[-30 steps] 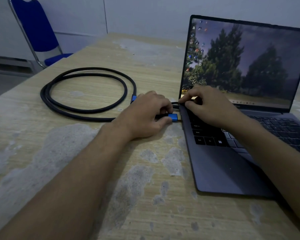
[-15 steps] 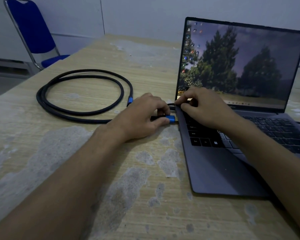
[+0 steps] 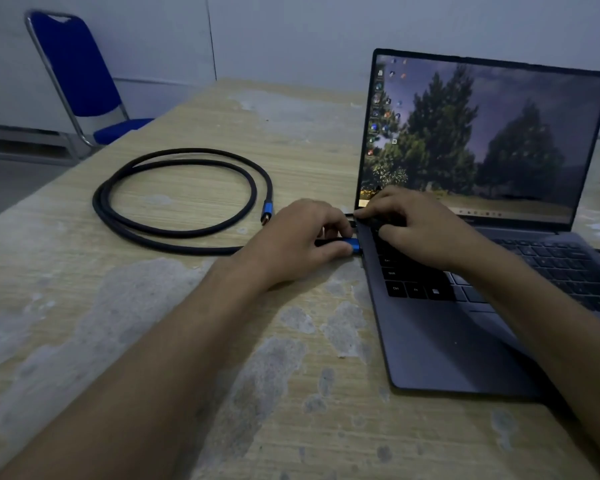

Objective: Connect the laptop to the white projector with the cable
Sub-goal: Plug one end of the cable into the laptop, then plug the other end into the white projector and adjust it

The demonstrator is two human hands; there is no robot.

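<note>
Near edge: both bare forearms come in from the bottom of frame over a worn wood-grain table (image 3: 125,327), laminate patchy with grey blotches; left hand (image 3: 298,240) lies on the tabletop just left of the laptop (image 3: 440,341), thumb and fingers closed round the blue connector (image 3: 352,244) of the black braided cable (image 3: 174,233); plug tip sits right at the laptop's left edge, whether it is seated in a port I cannot tell, thumb covers it; right hand (image 3: 420,226) rests on the top-left corner of the keyboard, fingers curled loosely, fingertips at the laptop's far-left edge by the hinge; it may be pinching a thin black lead there, cannot tell, too dark; grey laptop is open, lid upright, screen on; legible key legends: "Ctrl", "Fn", "Shift", plus a Windows logo key; small lettering under the screen is too blurred to read; desktop wallpaper shows dark trees under a purple sky, column of icons down the left side, labels unreadable; a second thin dark lead leaves the laptop's right side at the frame edge; further left, the cable lies in a double loop flat on the table; its other blue connector (image 3: 266,211) lies free on the wood, just beyond the left hand, not touching it; far left beyond the table corner, a blue padded chair (image 3: 80,71) with a metal frame against a pale wall; the white projector is out of view.
</note>
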